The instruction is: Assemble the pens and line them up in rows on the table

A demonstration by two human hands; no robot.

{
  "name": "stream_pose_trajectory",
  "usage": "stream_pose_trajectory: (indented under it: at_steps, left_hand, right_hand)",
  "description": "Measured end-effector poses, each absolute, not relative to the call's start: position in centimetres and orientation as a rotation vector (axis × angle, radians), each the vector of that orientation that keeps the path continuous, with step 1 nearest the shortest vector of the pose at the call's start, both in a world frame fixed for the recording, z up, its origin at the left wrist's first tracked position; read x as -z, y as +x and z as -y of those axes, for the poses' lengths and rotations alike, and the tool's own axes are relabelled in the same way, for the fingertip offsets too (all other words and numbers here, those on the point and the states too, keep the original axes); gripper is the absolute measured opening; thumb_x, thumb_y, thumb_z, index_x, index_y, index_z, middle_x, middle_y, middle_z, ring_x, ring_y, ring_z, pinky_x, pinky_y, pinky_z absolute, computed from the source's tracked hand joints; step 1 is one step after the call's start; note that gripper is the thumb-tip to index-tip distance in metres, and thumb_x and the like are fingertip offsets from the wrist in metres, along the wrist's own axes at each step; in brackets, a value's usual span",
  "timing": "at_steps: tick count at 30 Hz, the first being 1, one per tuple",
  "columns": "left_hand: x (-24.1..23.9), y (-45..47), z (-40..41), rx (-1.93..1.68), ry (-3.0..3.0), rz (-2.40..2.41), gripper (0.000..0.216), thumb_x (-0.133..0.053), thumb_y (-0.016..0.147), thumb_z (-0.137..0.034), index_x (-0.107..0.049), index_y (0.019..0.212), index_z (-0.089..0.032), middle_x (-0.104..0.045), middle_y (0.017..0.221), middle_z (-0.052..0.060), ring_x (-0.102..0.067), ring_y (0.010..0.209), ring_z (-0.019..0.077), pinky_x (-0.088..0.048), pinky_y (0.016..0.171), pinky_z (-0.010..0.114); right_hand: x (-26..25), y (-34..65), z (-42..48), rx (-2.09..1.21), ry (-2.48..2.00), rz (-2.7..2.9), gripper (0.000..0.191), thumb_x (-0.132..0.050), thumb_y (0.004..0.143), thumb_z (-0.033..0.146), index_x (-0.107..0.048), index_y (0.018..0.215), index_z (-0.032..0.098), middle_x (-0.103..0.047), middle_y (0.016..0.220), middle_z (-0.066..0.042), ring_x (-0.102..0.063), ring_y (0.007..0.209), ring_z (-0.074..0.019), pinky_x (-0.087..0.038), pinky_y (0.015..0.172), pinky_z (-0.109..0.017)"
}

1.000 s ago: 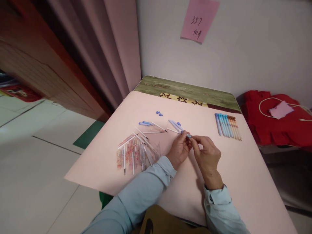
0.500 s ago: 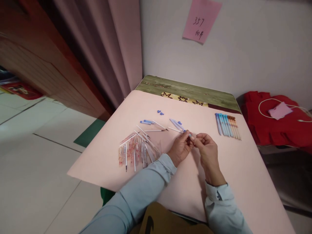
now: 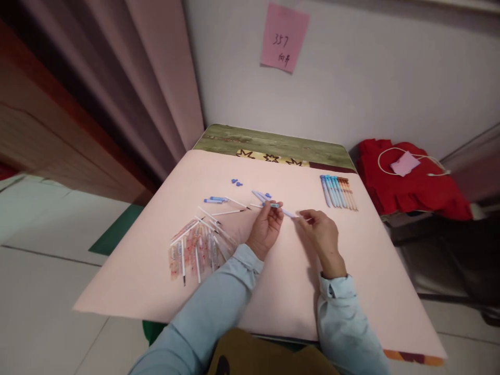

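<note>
My left hand (image 3: 267, 226) pinches a small blue pen part (image 3: 274, 205) between thumb and fingers above the pink sheet (image 3: 273, 291). My right hand (image 3: 321, 234) is closed on the end of a thin white refill (image 3: 289, 213) that runs between the two hands. Just behind the hands lie pale blue pen barrels (image 3: 258, 196) and a small blue cap (image 3: 267, 195). To the left are loose refills (image 3: 230, 212), two blue pieces (image 3: 216, 199) and a heap of clear patterned pen barrels (image 3: 195, 245).
A row of finished blue and orange pens (image 3: 338, 191) lies at the back right of the sheet. Two tiny blue caps (image 3: 236, 182) sit farther back. A red cloth (image 3: 410, 179) with a white cable lies right of the table. A pink note (image 3: 284, 37) hangs on the wall.
My hands have drawn apart, so the white refill now shows between them. The camera has swung to the right and the whole scene sits further left.
</note>
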State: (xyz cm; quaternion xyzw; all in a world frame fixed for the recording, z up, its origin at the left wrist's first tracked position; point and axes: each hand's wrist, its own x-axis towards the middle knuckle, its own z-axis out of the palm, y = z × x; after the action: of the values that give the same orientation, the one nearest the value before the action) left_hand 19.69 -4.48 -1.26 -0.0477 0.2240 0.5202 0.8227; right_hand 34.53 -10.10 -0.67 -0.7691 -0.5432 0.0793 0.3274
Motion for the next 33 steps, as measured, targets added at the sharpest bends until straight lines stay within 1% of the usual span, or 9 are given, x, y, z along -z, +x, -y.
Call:
stream_pose_trajectory:
  at_steps: [4, 7, 10, 15, 18, 21, 24, 30, 33]
  left_hand:
    - [0.8, 19.5, 4.0, -1.138, -0.128, -0.507, 0.020, -0.051, 0.098, -0.017, -0.065, 0.085, -0.010, -0.071, 0.079, 0.006, -0.069, 0.070, 0.0078, -0.058, 0.068, 0.016]
    - [0.7, 19.6, 4.1, -1.132, -0.127, -0.516, 0.013, -0.053, 0.096, -0.011, -0.064, 0.090, -0.011, -0.071, 0.079, 0.005, -0.071, 0.073, 0.0094, -0.060, 0.068, 0.017]
    - [0.6, 19.6, 4.3, -1.128, -0.111, -0.523, 0.012, -0.053, 0.094, -0.007, -0.064, 0.093, -0.012, -0.071, 0.079, 0.004, -0.072, 0.075, 0.0099, -0.060, 0.067, 0.016]
    - [0.5, 19.2, 4.4, -1.079, -0.079, -0.476, 0.017, -0.049, 0.098, -0.012, -0.065, 0.096, -0.010, -0.072, 0.081, 0.005, -0.065, 0.058, 0.0042, -0.056, 0.058, 0.011]
    - [0.4, 19.0, 4.4, -1.065, -0.113, -0.488, 0.016, -0.050, 0.098, -0.014, -0.065, 0.097, -0.010, -0.072, 0.083, 0.005, -0.064, 0.055, 0.0031, -0.056, 0.056, 0.009]
    - [0.3, 18.9, 4.4, -1.049, -0.159, -0.499, 0.016, -0.051, 0.098, -0.016, -0.065, 0.096, -0.010, -0.072, 0.080, 0.005, -0.063, 0.054, 0.0030, -0.054, 0.054, 0.008]
    - [0.2, 18.7, 4.3, -1.035, -0.178, -0.495, 0.019, -0.047, 0.100, -0.019, -0.064, 0.094, -0.010, -0.072, 0.078, 0.004, -0.064, 0.054, 0.0029, -0.053, 0.052, 0.007]
    - [0.1, 18.5, 4.2, -1.018, -0.192, -0.480, 0.023, -0.043, 0.102, -0.020, -0.062, 0.097, -0.008, -0.073, 0.077, 0.005, -0.065, 0.053, 0.0032, -0.054, 0.051, 0.008]
    - [0.1, 18.6, 4.2, -1.018, -0.177, -0.476, 0.022, -0.043, 0.102, -0.019, -0.063, 0.097, -0.008, -0.074, 0.077, 0.005, -0.065, 0.053, 0.0032, -0.054, 0.051, 0.008]
  right_hand:
    - [1.6, 32.9, 9.4, -0.207, -2.041, 1.520, 0.031, -0.063, 0.083, 0.044, -0.074, 0.105, 0.025, -0.070, 0.092, -0.004, -0.064, 0.078, -0.0189, -0.044, 0.068, -0.030]
    - [2.1, 31.9, 8.7, -0.145, -2.046, 1.542, 0.024, -0.062, 0.085, 0.039, -0.074, 0.099, 0.024, -0.070, 0.094, -0.006, -0.064, 0.084, -0.0202, -0.043, 0.071, -0.030]
    - [2.1, 31.9, 8.5, -0.161, -2.056, 1.459, 0.020, -0.060, 0.085, 0.038, -0.073, 0.087, 0.022, -0.070, 0.088, -0.005, -0.062, 0.079, -0.0195, -0.042, 0.067, -0.029]
    - [0.9, 32.8, 9.0, -0.271, -1.841, 1.078, 0.025, -0.061, 0.083, 0.042, -0.066, 0.089, 0.019, -0.068, 0.076, -0.002, -0.059, 0.065, -0.0166, -0.045, 0.064, -0.029]
    - [-0.1, 32.4, 9.3, -0.328, -1.572, 0.985, 0.028, -0.062, 0.083, 0.044, -0.064, 0.093, 0.018, -0.067, 0.081, -0.003, -0.057, 0.066, -0.0148, -0.046, 0.061, -0.026]
    - [-1.1, 31.4, 9.7, -0.305, -1.458, 1.009, 0.024, -0.064, 0.084, 0.041, -0.065, 0.092, 0.018, -0.068, 0.085, -0.004, -0.058, 0.069, -0.0146, -0.047, 0.062, -0.026]
    - [-1.7, 30.7, 10.2, -0.260, -1.453, 1.073, 0.020, -0.064, 0.085, 0.037, -0.067, 0.092, 0.019, -0.070, 0.089, -0.005, -0.062, 0.074, -0.0157, -0.049, 0.064, -0.026]
    - [-2.2, 30.2, 10.8, -0.237, -1.489, 1.135, 0.017, -0.064, 0.085, 0.033, -0.069, 0.092, 0.019, -0.071, 0.088, -0.004, -0.060, 0.066, -0.0138, -0.041, 0.046, -0.021]
    - [-2.2, 30.2, 10.8, -0.213, -1.479, 1.126, 0.015, -0.064, 0.086, 0.032, -0.069, 0.092, 0.019, -0.071, 0.088, -0.004, -0.060, 0.067, -0.0137, -0.043, 0.048, -0.022]
